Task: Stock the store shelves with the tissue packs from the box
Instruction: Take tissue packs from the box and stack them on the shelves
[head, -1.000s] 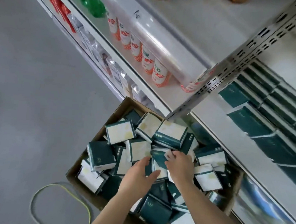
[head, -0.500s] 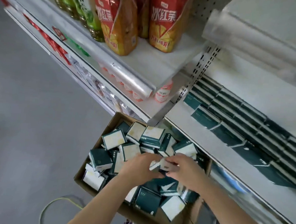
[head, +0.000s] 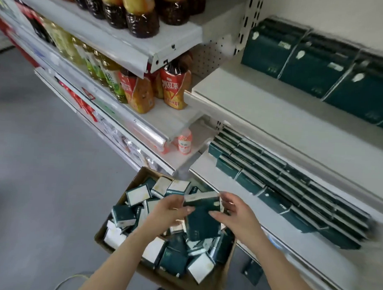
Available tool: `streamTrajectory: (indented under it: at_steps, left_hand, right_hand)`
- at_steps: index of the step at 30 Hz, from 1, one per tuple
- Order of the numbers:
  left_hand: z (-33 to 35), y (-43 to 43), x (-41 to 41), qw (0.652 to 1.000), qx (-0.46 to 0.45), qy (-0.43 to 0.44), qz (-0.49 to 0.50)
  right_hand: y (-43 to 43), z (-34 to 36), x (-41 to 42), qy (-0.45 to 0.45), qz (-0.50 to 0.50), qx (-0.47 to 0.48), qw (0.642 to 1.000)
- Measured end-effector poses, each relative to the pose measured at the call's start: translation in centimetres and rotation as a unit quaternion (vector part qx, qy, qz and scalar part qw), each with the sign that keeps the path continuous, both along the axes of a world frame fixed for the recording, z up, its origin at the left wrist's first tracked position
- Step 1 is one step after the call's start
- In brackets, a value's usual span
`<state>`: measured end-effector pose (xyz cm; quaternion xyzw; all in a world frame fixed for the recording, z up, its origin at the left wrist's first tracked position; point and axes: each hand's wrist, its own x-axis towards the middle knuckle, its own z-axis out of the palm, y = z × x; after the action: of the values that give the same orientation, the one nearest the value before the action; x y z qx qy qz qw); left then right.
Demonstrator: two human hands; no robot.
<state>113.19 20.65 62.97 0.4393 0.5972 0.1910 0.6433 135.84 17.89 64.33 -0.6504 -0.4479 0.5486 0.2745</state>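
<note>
Now both hands are over the box (head: pixel 174 283), gripping a small bunch of packs (head: pixel 202 220) between them. The left hand (head: pixel 168 210) curls round the bunch's left edge, and the right hand (head: pixel 238 216) pinches its top and near face, thumb in front. How many packs are in the bunch I cannot tell; at least two, it seems. It hangs just above the loose heap (head: pixel 173 254), clear of the shelf (head: pixel 201 167), where neat rows (head: pixel 273 178) lie. The risk, I judge, is the slick wrapping: packs squeezed only from the sides may slide apart and drop back, or miss the box. Coming in too low could also catch the shelf lip or shove the rows askew.
</note>
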Motion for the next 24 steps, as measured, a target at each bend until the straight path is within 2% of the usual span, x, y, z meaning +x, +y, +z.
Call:
streamTrajectory:
  at_steps: [5, 7, 9, 11, 14, 18, 21, 24]
  left_hand:
    - [3.1, -0.2, 1.9, 0.994, -0.024, -0.062, 0.089]
    - [3.9, -0.3, 2.3, 0.984, -0.046, -0.115, 0.13]
    - [4.2, -0.5, 2.5, 0.972, -0.071, -0.164, 0.152]
    - [4.3, -0.7, 2.6, 0.966, -0.088, -0.19, 0.153]
    - [4.4, -0.6, 2.1, 0.968, -0.087, -0.19, 0.136]
    - [7.5, 2.1, 1.0, 0.993, 0.04, -0.086, 0.064]
    - [10.2, 5.1, 0.0, 0.991, 0.126, -0.044, -0.009]
    - [12.2, 7.4, -0.7, 0.981, 0.172, -0.017, -0.089]
  right_hand:
    - [-1.8, 0.8, 1.8, 0.054, -0.037, -0.126, 0.99]
    - [-2.2, 1.2, 2.1, 0.139, -0.07, -0.17, 0.973]
    - [-2.3, 1.6, 1.7, 0.211, -0.114, -0.18, 0.954]
    - [-2.0, 2.3, 1.3, 0.239, -0.158, -0.166, 0.944]
    - [-1.1, 4.0, 1.3, 0.219, -0.169, -0.123, 0.953]
    - [0.1, 7.1, 2.3, 0.158, -0.158, -0.049, 0.973]
    - [0.9, 9.8, 2.3, 0.119, -0.146, -0.005, 0.982]
    - [1.2, 12.0, 1.4, 0.076, -0.141, 0.019, 0.987]
